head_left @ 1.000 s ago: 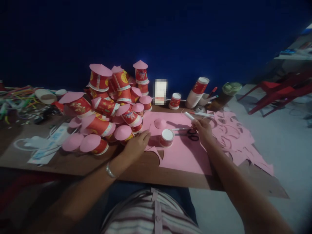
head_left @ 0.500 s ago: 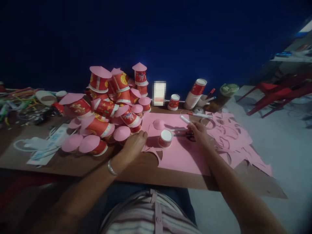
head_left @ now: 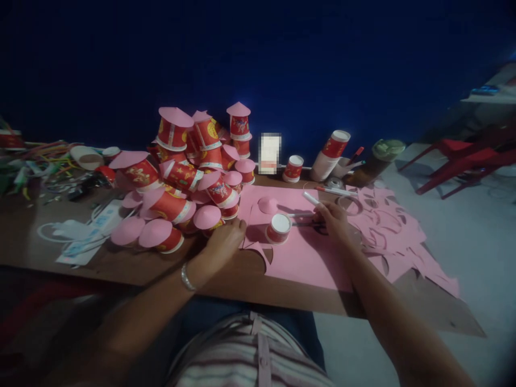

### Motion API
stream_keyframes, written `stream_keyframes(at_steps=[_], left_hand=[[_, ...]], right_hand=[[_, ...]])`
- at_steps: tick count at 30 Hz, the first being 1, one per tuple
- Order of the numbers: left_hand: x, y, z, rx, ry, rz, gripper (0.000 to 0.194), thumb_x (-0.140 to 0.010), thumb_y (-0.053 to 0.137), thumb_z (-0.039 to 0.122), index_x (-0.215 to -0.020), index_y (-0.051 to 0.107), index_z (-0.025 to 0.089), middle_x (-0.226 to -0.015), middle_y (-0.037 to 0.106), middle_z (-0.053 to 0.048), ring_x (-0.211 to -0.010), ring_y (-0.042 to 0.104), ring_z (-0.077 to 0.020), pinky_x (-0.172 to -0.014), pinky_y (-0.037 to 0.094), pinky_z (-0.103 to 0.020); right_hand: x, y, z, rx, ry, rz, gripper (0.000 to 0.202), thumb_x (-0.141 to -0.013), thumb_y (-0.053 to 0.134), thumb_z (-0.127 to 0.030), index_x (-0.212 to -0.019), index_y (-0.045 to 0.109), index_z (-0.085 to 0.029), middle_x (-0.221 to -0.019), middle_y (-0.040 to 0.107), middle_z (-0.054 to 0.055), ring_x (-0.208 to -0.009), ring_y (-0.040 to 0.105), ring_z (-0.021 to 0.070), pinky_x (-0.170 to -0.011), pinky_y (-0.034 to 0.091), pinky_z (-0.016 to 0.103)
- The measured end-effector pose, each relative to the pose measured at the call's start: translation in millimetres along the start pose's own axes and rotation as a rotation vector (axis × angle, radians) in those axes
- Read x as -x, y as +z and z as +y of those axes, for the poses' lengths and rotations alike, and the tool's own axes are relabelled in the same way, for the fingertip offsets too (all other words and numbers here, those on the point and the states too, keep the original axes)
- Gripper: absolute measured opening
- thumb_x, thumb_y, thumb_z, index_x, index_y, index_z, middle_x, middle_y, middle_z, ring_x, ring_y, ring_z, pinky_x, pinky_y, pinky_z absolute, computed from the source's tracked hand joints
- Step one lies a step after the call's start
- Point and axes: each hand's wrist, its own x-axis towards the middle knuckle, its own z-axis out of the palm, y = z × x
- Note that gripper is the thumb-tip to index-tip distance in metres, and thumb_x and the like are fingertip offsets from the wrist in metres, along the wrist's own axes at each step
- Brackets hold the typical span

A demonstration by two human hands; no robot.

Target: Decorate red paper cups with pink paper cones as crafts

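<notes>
Pinching a white pen-like stick (head_left: 311,198), the right hand (head_left: 334,217) is over the pink sheet (head_left: 306,263), inward of the right edge of the tabletop (head_left: 226,282). At the sheet's left side is the left hand (head_left: 226,236), fingers drawn together; I cannot tell whether they grip anything. Between the hands a short red cup (head_left: 278,229) stands on the sheet, a pink cone (head_left: 267,205) just beyond. Pink scraps (head_left: 397,236) lie along the tabletop's right edge.

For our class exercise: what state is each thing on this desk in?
Right hand: closed on white stick
Left hand: curled, grip unclear
Front cup: standing, no cone on
Paper cone: point up
Scissors: lying, partly hidden
Pink sheet: curved cut at edge
Scraps: full of cut-outs
Cup pile: jumbled
</notes>
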Motion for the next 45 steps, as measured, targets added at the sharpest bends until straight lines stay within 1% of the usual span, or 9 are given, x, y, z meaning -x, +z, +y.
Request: stream_keyframes(at_steps=[8,16,18,21,24,28,31,37,45], left_hand=[[9,-5.8,-3,-0.083,-0.035,-0.038,0.040,-0.090,0.037,-0.005,-0.121,0.062,0.002,-0.116,0.065,-0.028,-0.078,0.071,-0.0263,-0.060,0.052,-0.034],[24,-8.0,-2,0.104,-0.107,-0.065,0.033,-0.087,0.045,-0.004,-0.109,0.066,0.008,-0.099,0.069,-0.019,-0.079,0.072,-0.0264,-0.061,0.055,-0.033],[30,-11.2,-3,0.185,-0.118,-0.009,0.030,-0.088,0.047,-0.002,-0.106,0.067,0.011,-0.098,0.069,-0.015,-0.080,0.071,-0.0245,-0.063,0.056,-0.032],[28,-17.2,-3,0.537,-0.065,0.205,0.024,-0.093,0.052,0.008,-0.108,0.069,0.016,-0.109,0.069,-0.012,-0.091,0.070,-0.0201,-0.076,0.059,-0.032],[7,-21.1,0,1.046,-0.049,0.369,0.019,-0.092,0.060,0.020,-0.108,0.070,0.019,-0.113,0.069,-0.008,-0.094,0.069,-0.0171,-0.081,0.060,-0.029],[-43,-20.2,8,1.625,-0.102,0.358,0.034,-0.092,0.062,0.033,-0.120,0.066,0.015,-0.102,0.073,-0.010,-0.085,0.071,-0.0169,-0.079,0.061,-0.031],[-79,-18.5,18,1.920,-0.124,0.365,0.038,-0.087,0.070,0.041,-0.111,0.067,0.012,-0.100,0.073,-0.011,-0.084,0.071,-0.0170,-0.076,0.061,-0.031],[-114,-14.3,30,2.137,-0.248,0.301,0.046,-0.069,0.086,0.043,-0.098,0.067,0.013,-0.080,0.068,-0.002,-0.071,0.064,-0.0108,-0.072,0.056,-0.027],[-116,-9.0,30,2.151,-0.148,0.241,0.047,-0.069,0.086,0.046,-0.095,0.068,0.011,-0.079,0.067,-0.002,-0.069,0.062,-0.0099,-0.069,0.051,-0.025]], right_hand=[[0,0,-1,-0.004,-0.001,-0.018,0.046,-0.084,0.064,-0.065,-0.086,0.064,-0.019,-0.065,0.059,-0.001,-0.055,0.053,0.0131,-0.046,0.037,0.022],[1,-2,-2,0.039,0.028,-0.023,0.047,-0.085,0.062,-0.067,-0.089,0.065,-0.020,-0.067,0.059,-0.001,-0.055,0.053,0.0137,-0.043,0.035,0.021],[2,-2,-2,0.038,0.009,-0.030,0.047,-0.085,0.061,-0.067,-0.088,0.064,-0.020,-0.067,0.059,-0.001,-0.055,0.053,0.0134,-0.043,0.035,0.021],[2,-2,-2,0.027,-0.017,-0.037,0.047,-0.085,0.062,-0.068,-0.088,0.064,-0.020,-0.067,0.059,-0.001,-0.056,0.054,0.0138,-0.044,0.037,0.022],[0,-2,-1,0.015,-0.024,-0.033,0.048,-0.084,0.064,-0.067,-0.087,0.064,-0.020,-0.065,0.059,-0.001,-0.055,0.054,0.0139,-0.044,0.038,0.022],[-3,0,-1,-0.022,-0.068,-0.010,0.043,-0.083,0.067,-0.061,-0.086,0.066,-0.019,-0.064,0.060,-0.001,-0.057,0.057,0.0141,-0.050,0.044,0.024],[-3,2,-6,-0.029,-0.118,-0.020,0.040,-0.083,0.069,-0.058,-0.089,0.068,-0.019,-0.064,0.061,-0.001,-0.058,0.058,0.0141,-0.054,0.046,0.025],[5,13,-27,0.038,-0.195,-0.077,0.036,-0.086,0.067,-0.052,-0.096,0.072,-0.018,-0.064,0.062,-0.001,-0.058,0.056,0.0134,-0.054,0.044,0.025],[5,27,-30,0.067,-0.237,-0.123,0.038,-0.085,0.066,-0.053,-0.099,0.073,-0.019,-0.067,0.064,0.001,-0.061,0.059,0.0155,-0.056,0.046,0.027]])
